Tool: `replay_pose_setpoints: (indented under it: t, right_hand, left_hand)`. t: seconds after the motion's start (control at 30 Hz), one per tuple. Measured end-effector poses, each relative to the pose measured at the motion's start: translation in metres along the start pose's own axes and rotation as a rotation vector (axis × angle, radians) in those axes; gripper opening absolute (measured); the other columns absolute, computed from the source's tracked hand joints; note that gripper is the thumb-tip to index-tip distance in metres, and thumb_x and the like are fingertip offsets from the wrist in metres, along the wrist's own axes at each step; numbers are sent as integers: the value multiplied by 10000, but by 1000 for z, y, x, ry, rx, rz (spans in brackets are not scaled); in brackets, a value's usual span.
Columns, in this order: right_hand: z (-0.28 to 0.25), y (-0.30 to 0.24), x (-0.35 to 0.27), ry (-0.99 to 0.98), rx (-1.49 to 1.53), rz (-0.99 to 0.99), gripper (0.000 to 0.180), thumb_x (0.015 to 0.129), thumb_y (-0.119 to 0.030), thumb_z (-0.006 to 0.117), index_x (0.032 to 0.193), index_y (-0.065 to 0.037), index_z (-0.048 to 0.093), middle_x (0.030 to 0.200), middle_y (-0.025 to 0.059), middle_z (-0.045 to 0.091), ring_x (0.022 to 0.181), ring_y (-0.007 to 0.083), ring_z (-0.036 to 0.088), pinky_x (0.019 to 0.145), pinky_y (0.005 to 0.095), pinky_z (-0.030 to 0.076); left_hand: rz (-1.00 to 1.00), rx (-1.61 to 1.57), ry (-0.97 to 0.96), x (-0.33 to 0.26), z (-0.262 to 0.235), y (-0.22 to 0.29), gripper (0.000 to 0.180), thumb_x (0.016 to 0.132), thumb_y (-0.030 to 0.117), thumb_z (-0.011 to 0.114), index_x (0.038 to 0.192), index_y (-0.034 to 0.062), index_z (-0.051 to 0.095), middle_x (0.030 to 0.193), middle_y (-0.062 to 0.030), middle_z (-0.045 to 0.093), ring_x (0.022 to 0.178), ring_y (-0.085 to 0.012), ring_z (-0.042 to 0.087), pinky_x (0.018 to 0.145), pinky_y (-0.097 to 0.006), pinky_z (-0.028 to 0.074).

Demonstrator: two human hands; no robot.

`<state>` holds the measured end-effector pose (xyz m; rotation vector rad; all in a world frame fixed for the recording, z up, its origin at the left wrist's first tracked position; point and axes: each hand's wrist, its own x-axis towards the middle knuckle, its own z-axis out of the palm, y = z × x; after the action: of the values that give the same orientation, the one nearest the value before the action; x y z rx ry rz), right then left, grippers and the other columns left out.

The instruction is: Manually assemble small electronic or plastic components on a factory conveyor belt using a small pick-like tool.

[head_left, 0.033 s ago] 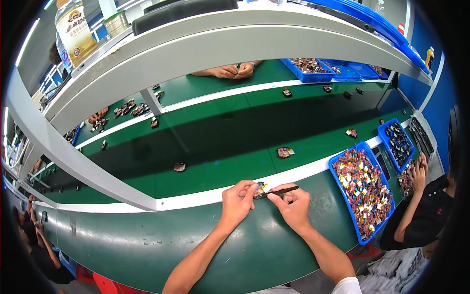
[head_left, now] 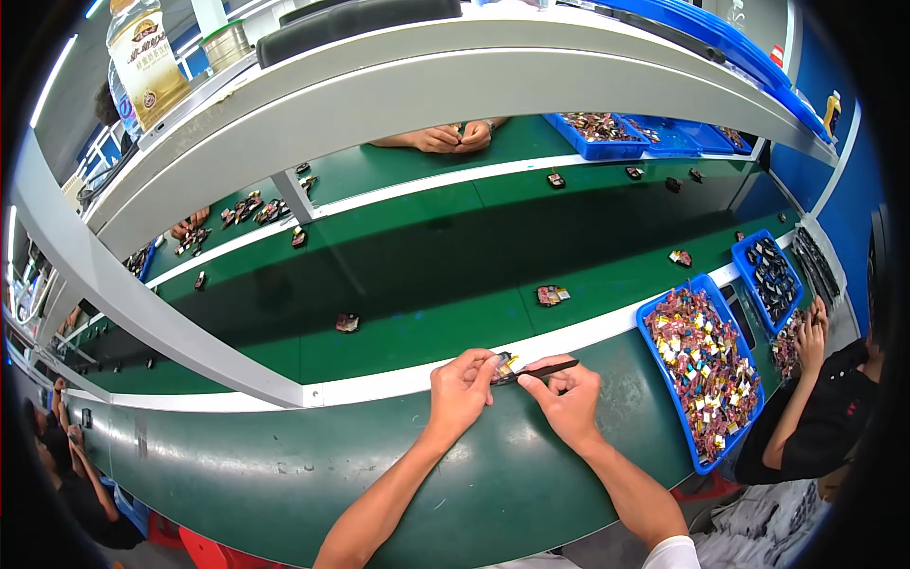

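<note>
Between the thumb and fingers of my left hand (head_left: 462,391) is a small electronic part (head_left: 504,364) with a dark body and yellow and whitish bits. My right hand (head_left: 571,403) grips slim black tweezers (head_left: 557,368), their tip end against the part. Both hands meet over the near edge of the green workbench (head_left: 398,465), close to the white rail. The tweezers' tips are too small to make out. Right of my right hand stands a blue tray (head_left: 652,334) heaped with small reddish parts with yellow and white pieces.
Beyond the white rail (head_left: 607,327) runs a green conveyor belt (head_left: 445,327) carrying scattered parts, one a circuit piece (head_left: 553,296). A smaller blue tray (head_left: 742,254) holds black parts. A co-worker's hand (head_left: 810,337) is at the right; other hands (head_left: 455,138) work across. A grey shelf beam (head_left: 398,90) crosses overhead.
</note>
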<state>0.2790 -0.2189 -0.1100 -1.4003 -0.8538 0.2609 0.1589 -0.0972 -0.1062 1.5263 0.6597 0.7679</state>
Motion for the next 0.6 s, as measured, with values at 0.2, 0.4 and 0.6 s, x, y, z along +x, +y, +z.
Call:
replay_pose_setpoints:
  t: [0.2,0.4,0.6]
  right_hand:
    - [1,-1,0,6,102,87,148,821,32,784,936,42,691,791,27,710,570,-10,492,480,170,347]
    - [-2,-4,5,-2,310,249,165,843,70,749,980,80,656,915,123,721,815,121,691,691,213,546]
    - [-6,-16,8,-21,319,394,155,844,86,733,977,87,653,918,134,721,830,142,704,740,231,572]
  left_hand:
    - [41,20,7,-3,3,2,166,967,103,657,1032,-47,684,739,-96,705,494,-88,585,420,-231,427]
    - [78,-14,13,-4,4,-3,183,968,103,658,1068,-49,680,746,-101,709,509,-88,603,406,-225,433]
    - [111,0,-10,-4,4,-3,185,959,52,657,1093,-76,665,745,-109,692,524,-105,621,421,-221,458]
